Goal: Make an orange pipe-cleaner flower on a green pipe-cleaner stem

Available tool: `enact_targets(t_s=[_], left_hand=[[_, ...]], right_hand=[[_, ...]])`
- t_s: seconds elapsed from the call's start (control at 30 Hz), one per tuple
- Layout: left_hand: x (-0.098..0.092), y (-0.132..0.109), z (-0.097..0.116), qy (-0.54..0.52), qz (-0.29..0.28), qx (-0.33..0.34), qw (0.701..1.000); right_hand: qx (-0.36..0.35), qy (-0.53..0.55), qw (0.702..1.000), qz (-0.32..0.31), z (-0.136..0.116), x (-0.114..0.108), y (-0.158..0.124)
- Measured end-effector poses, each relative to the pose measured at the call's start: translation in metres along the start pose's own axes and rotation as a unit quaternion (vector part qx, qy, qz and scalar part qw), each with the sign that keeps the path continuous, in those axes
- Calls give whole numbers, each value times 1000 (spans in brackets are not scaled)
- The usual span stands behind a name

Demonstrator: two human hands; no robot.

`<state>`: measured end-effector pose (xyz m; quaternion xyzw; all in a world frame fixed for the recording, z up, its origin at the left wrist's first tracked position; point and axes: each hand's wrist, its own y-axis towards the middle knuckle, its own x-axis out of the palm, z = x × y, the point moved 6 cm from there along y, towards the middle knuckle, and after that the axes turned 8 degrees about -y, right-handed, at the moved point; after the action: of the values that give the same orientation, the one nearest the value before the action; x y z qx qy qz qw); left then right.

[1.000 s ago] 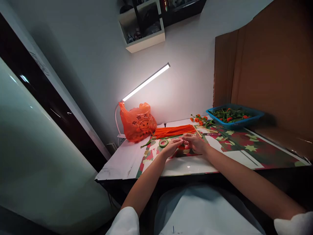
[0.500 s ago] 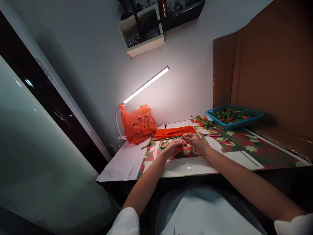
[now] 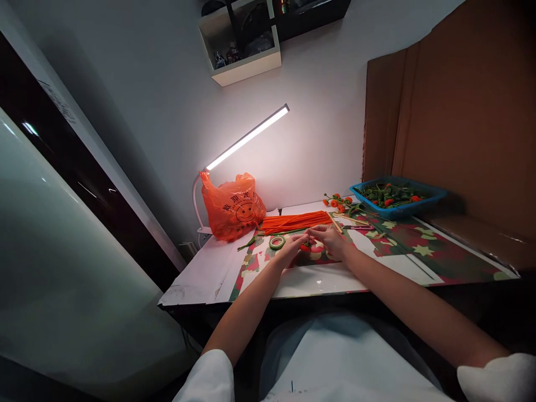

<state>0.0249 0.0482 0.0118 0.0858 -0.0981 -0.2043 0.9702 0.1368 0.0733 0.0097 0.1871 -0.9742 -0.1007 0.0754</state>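
Observation:
Between my hands hangs a small orange-red flower [image 3: 305, 247], head down, its green base just under my fingertips. My left hand [image 3: 292, 249] pinches it from the left. From the right, the thumb and forefinger of my right hand [image 3: 330, 239] meet at the same spot, closed on its thin stem; the exact grip there is too small to see. A roll of green tape [image 3: 277, 243] lies just left of my left hand. Behind both hands stretches a bundle of orange pipe cleaners [image 3: 295, 222].
An orange plastic bag [image 3: 234, 209] stands by a lit lamp [image 3: 249, 137] at the back left. Finished-looking orange flowers [image 3: 340, 205] lie near a blue basket [image 3: 397, 211] of greenery. Pink-handled scissors [image 3: 358, 227] lie right of my hands. Cardboard [image 3: 452, 128] walls the right side.
My fingers have shifted slightly at the stem, and the flower head now shows more plainly below them. The whole view has tilted a little.

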Motion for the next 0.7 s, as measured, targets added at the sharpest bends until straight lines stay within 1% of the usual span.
enact_targets(t_s=[0.1,0.2,0.27,0.37,0.47,0.57,0.7], left_hand=[[0,1,1,68,30,37,997],[-3,0,1,80,64,47,994],[-4,-1,2,87,70,48,993],[-2,-1,5,89,45,42,994],[-1,0,5,69,9,32,997],[0,2,0,27,-28,14,999],[-1,2,-10,-18,-69,-33,997]], right_hand=[[18,23,999,45,5,-4,2],[20,16,998,59,6,-5,2],[25,14,998,56,6,-4,1],[39,38,998,27,4,0,-1],[53,88,994,-22,2,7,-3],[74,139,985,-66,-1,13,-7],[84,164,978,-97,-6,17,-12]])
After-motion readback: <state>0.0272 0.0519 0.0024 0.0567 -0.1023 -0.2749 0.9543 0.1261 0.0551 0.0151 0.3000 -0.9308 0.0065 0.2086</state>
